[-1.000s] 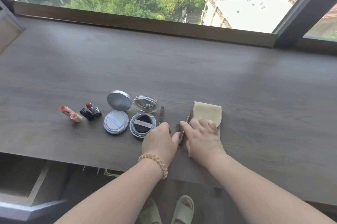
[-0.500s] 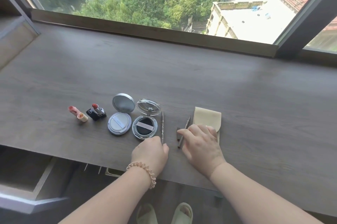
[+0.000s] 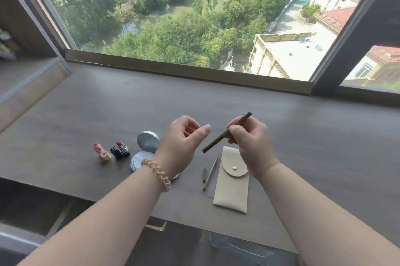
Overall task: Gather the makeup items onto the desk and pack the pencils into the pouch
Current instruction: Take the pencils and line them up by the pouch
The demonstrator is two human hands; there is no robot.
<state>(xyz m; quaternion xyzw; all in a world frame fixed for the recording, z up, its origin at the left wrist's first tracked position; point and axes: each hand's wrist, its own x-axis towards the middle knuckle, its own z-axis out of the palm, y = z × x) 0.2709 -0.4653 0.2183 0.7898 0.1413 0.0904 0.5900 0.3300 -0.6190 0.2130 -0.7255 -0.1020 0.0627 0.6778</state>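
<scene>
Pouch: the flat beige snap-flap pouch (image 3: 231,192) is lying closed on the counter (image 3: 303,136).
Right grip: your right hand (image 3: 252,142) is pinching a slim dark brown makeup pencil (image 3: 216,141), tilting it at the pouch's 12 o'clock, probably to aim it.
Left grip: your left hand (image 3: 184,142) is hovering loosely curled and empty, likely to open the pouch.
Waiting: a thin grey pencil (image 3: 210,173) is lying at the pouch's 9 o'clock.

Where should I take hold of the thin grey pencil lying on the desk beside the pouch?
Pinch its far half from straight above, fingers either side of the shaft. The thin grey pencil lies flat; a short piece crowds its near half on the left, the pouch flanks its right. Use the left hand, which looks free; the right hand holds the dark pencil.
</scene>
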